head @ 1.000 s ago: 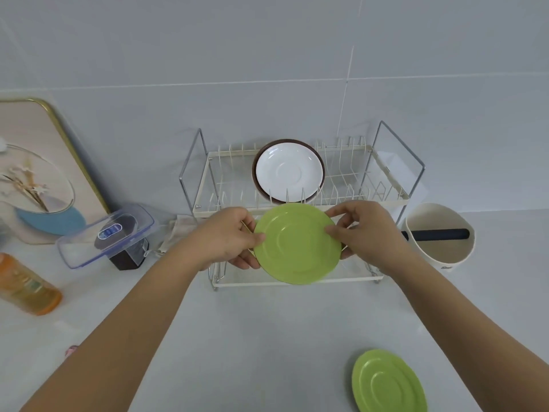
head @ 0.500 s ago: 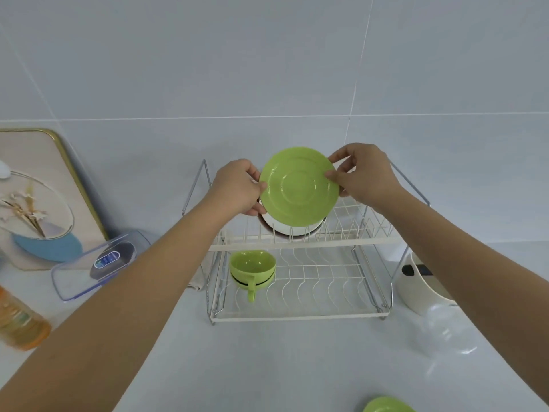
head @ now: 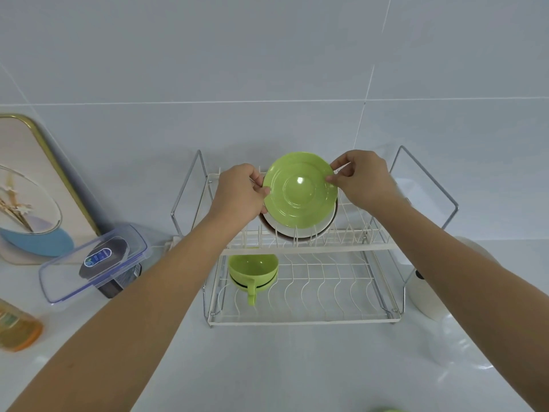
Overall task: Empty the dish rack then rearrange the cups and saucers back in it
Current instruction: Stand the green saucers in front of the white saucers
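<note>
Tabletop [head: 297, 367] carries the two-tier dish rack [head: 300, 321], with a green cup [head: 253, 270] at nine o'clock on its lower tier. Farther back, left hand [head: 237, 197] and right hand [head: 364, 181] each pinch the upright, glossy green saucer [head: 300, 191] at nine and three o'clock, low in the upper tier, before a white saucer [head: 300, 231].

Bright, even light; edges warped.

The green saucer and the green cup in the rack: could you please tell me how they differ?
The green saucer is on the rack's upper tier, the green cup on the lower. The left hand and right hand pinch the saucer's rim; nothing touches the cup. The saucer stands on edge against a white saucer; the cup lies tilted, handle forward. Both share the same lime green.
</note>
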